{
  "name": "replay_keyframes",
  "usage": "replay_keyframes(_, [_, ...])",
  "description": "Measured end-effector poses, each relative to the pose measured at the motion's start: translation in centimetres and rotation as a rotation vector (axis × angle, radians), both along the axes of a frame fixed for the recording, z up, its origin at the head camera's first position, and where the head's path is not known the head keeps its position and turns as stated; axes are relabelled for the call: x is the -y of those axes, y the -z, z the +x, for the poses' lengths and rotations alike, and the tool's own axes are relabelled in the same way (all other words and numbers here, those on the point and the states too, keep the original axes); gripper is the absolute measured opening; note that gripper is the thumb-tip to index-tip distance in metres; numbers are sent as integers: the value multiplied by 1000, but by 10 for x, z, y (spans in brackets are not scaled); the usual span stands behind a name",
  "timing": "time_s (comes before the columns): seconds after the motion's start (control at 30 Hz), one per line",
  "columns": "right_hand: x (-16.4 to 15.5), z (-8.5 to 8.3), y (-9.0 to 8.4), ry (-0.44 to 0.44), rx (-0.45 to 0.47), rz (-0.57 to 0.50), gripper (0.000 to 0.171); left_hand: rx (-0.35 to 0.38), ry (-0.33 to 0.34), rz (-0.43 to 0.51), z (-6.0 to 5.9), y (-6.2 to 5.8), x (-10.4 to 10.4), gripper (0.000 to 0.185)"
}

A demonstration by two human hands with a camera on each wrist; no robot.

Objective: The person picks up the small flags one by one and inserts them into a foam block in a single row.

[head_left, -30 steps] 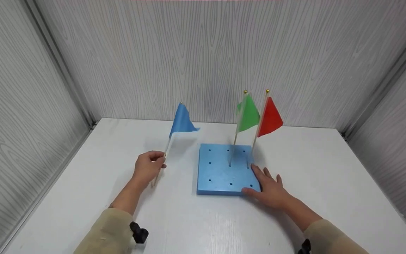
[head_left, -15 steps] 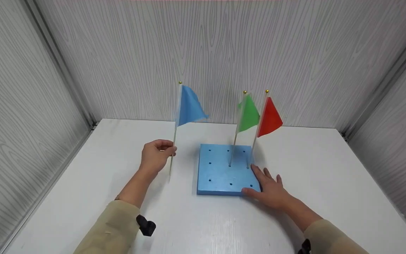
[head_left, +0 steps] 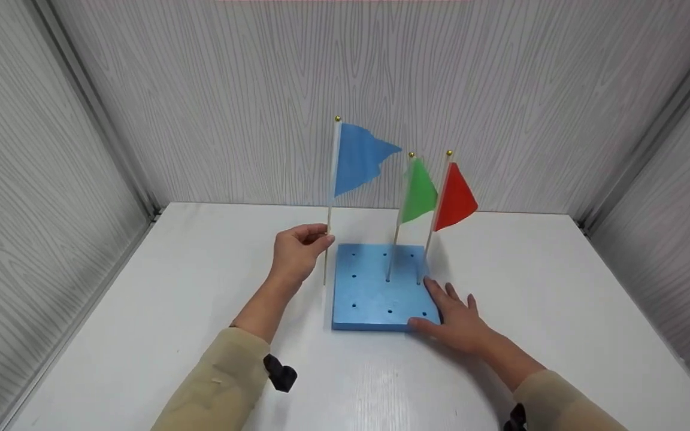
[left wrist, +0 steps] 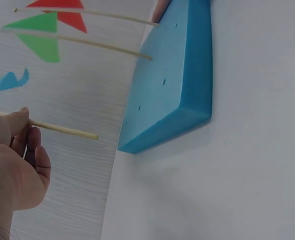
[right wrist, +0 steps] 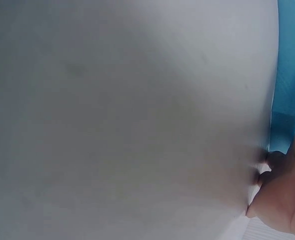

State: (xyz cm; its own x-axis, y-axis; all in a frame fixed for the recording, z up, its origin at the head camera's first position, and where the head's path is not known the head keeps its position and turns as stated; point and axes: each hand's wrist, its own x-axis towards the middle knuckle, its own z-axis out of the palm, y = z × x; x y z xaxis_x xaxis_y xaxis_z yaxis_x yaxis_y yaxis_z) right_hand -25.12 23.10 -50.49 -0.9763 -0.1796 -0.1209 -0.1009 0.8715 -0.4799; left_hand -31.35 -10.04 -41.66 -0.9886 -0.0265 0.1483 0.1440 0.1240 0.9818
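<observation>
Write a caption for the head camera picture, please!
Left hand holds a blue flag beside the block; right hand steadies it.

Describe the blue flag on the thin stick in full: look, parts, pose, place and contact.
The blue flag on a thin pale wooden stick has a small gold ball on top and a limp, cloth-like pennant hanging to the right. The left hand pinches the stick partway down between thumb and fingers, holding it nearly upright. Its bare lower end hangs free just left of the blue foam block with holes, clear of the block and in none of its holes. Only the left hand touches it.
</observation>
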Motion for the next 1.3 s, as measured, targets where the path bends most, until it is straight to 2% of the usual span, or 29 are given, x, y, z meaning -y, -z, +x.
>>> replay_keyframes(0.23, [2, 1, 2, -15, -31, -6, 111, -9, 24, 1, -3, 7, -21, 16])
replay_keyframes(0.47, [5, 3, -1, -12, -20, -9, 111, -8, 31, -9, -3, 18, -33, 16])
replay_keyframes(0.77, [7, 5, -1, -12, -25, -18, 109, 2, -12, 8, -9, 30, -41, 13])
replay_keyframes(1.03, [8, 3, 2, -10, -16, -8, 111, -18, -23, -3, -15, 35, -46, 19])
replay_keyframes(1.3, [6, 3, 2, -21, -32, -17, 109, -16, -35, -8, -19, 41, -47, 13])
